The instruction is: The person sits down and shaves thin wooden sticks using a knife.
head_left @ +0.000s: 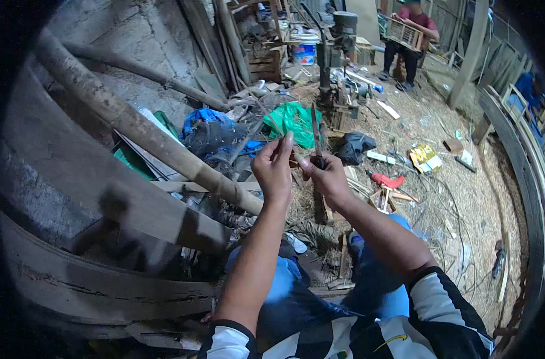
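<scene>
In the head view, my left hand (275, 170) is raised in front of me, thumb pointing up, with its fingers pinched on a thin, light brown strip (273, 124), wood or bamboo, that slants up to the left. Close beside it, my right hand (328, 179) is closed around the dark handle of a knife (314, 128), its narrow blade pointing upward. The right thumb reaches toward the left fingers, near the strip's lower end. Whether the blade touches the strip I cannot tell.
Wooden poles (135, 125) slant across the left. Ahead lie a green plastic bag (293, 119), a black bag (354, 148) and a machine on a stand (338, 90). A red power drill (386, 181) rests on the shavings-covered floor. Another person (410, 30) sits holding a slatted wooden frame.
</scene>
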Demonstrator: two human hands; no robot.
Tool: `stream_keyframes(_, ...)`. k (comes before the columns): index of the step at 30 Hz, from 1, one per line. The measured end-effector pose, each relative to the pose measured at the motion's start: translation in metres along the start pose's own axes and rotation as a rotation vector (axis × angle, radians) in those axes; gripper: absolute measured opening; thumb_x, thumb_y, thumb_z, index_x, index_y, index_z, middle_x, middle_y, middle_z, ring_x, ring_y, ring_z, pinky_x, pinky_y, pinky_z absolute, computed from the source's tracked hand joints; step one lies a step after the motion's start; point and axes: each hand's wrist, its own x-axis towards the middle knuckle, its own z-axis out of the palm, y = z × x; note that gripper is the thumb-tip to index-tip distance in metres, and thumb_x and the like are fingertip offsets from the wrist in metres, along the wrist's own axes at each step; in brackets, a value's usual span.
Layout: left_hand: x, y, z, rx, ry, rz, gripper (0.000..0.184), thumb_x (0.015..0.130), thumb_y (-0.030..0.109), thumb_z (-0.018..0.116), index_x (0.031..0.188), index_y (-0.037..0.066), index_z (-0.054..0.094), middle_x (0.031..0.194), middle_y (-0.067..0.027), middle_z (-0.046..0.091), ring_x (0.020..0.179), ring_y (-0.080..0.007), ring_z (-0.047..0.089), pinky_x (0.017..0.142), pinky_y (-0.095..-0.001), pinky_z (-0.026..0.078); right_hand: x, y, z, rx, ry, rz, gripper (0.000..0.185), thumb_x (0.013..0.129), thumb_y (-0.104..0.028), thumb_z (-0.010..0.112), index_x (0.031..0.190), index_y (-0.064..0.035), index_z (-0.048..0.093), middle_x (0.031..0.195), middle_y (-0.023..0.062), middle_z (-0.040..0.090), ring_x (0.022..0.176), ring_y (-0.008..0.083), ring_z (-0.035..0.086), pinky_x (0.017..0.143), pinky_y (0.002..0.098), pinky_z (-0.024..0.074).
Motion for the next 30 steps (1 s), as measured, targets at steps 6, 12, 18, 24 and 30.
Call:
stream_keyframes(6,0.004,0.015,-0.017,-0.126,0.09,-0.02,0.022,0.092,0.022,0.074,0.085,0.002,0.068,0.074,-0.0013,0.064,0.061,-0.009,0.06,0.058,-0.0241,0.049,0.013,-0.009,0.02,-0.066,-0.1,-0.017,0.033,0.092,-0.034,0.073,0.085,-0.0019,0.067,0.069,0.0004,0.061,0.064,0.0081,0.052,0.057,0.0264,0.0379)
stream_keyframes(12,0.025,0.01,-0.016,-0.009,0.125,0.006,0.022,0.091,0.022,0.074,0.09,0.0,0.07,0.073,-0.0004,0.064,0.059,-0.0067,0.057,0.056,-0.0217,0.046,0.046,0.008,0.013,-0.023,-0.107,0.018,0.031,0.093,-0.032,0.072,0.086,-0.0019,0.068,0.071,0.001,0.062,0.065,0.0073,0.054,0.058,0.0255,0.0406)
stream_keyframes(18,0.02,-0.003,0.0,0.001,0.054,0.03,0.019,0.095,0.019,0.07,0.088,0.001,0.069,0.073,-0.0019,0.065,0.06,-0.0091,0.06,0.055,-0.0235,0.046,0.06,0.037,-0.01,0.049,-0.148,-0.075,0.017,0.087,-0.018,0.077,0.083,-0.0049,0.066,0.073,-0.004,0.062,0.067,0.0049,0.052,0.06,0.0251,0.0413)
stream_keyframes(24,0.003,-0.004,-0.027,0.438,0.112,0.112,0.021,0.095,0.02,0.068,0.092,-0.001,0.071,0.076,-0.0015,0.066,0.062,-0.0076,0.06,0.054,-0.0231,0.047,0.051,0.018,-0.013,-0.021,-0.315,-0.155,0.019,0.081,-0.016,0.081,0.082,-0.0034,0.067,0.076,-0.0021,0.063,0.073,0.0067,0.054,0.067,0.0275,0.0447)
stream_keyframes(30,-0.018,0.04,-0.013,0.352,0.004,-0.037,0.025,0.096,0.019,0.068,0.104,-0.004,0.072,0.084,-0.0033,0.068,0.067,-0.0091,0.064,0.059,-0.0251,0.053,0.035,-0.002,-0.014,-0.144,-0.326,-0.187,0.023,0.08,-0.018,0.081,0.089,0.0001,0.069,0.079,0.0056,0.068,0.075,0.0104,0.058,0.07,0.0299,0.0472)
